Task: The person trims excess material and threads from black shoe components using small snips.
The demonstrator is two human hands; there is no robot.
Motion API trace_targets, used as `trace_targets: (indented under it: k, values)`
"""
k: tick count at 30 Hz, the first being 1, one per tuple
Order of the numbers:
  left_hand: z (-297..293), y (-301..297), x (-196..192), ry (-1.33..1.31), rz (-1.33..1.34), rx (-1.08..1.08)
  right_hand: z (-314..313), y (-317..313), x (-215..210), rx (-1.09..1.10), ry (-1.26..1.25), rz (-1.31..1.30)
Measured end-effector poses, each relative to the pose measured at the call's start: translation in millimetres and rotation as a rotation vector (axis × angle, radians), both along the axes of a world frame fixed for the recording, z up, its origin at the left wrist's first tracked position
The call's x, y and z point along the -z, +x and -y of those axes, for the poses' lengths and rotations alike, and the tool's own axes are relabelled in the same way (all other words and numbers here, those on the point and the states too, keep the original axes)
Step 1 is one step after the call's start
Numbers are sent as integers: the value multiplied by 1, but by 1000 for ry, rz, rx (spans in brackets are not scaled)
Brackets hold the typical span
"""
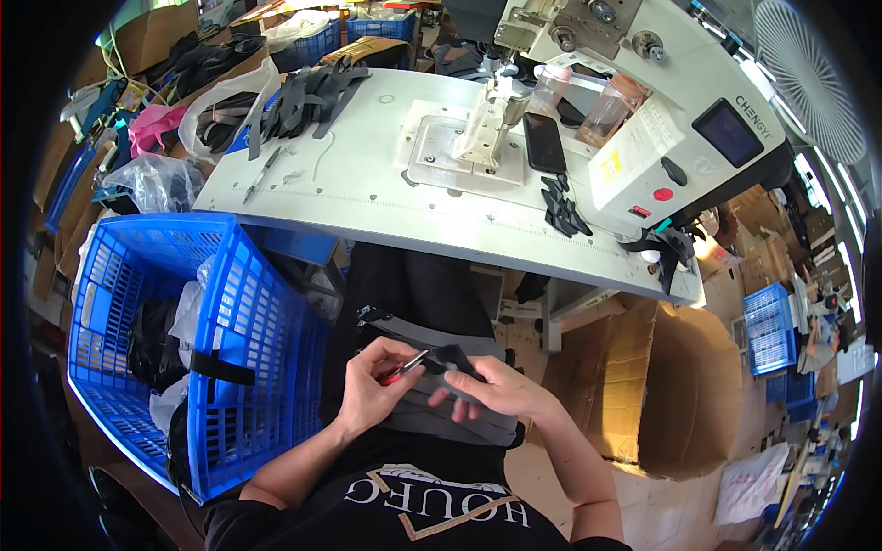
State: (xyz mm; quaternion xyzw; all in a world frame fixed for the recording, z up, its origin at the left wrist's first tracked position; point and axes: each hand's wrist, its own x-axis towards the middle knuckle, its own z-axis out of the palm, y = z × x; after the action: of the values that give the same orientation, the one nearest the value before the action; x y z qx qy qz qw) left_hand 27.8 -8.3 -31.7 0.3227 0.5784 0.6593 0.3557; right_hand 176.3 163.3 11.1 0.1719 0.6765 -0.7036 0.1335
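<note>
My left hand (372, 384) is closed around a small pair of red-handled snips (397, 372), its metal tip pointing up and to the right. That tip meets or nearly meets a piece of black strap (452, 356), pinched between the thumb and fingers of my right hand (501, 386). The lower fingers of the right hand are slightly blurred. Beneath both hands, dark grey fabric straps (413, 332) lie across my lap. Whether the blades touch the strap, I cannot tell.
Ahead stands a white table (322, 197) with an industrial sewing machine (643, 165), a phone (544, 143), short black strap pieces (563, 207) and a bundle of dark straps (312, 99). A blue plastic basket (243, 367) is at my left, an open cardboard box (634, 386) at my right.
</note>
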Motion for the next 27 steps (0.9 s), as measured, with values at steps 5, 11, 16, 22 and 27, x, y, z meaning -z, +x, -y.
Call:
trace_targets:
  k: [5, 11, 16, 22, 27]
  values:
    - [31, -18, 16, -224, -118, -172, -16, 9, 23, 111, -66, -88]
    - [20, -11, -21, -229, -683, -252, -20, 6, -6, 10, -51, -52]
    - [-3, -18, -20, 70, -1248, -205, -21, 9, -7, -45, -94, -107]
    - [-16, -16, -20, 162, -1301, -166, -18, 10, -9, -72, -78, -113]
    - [-19, -14, -19, 166, -1168, -123, -13, 8, -12, -66, -105, -111]
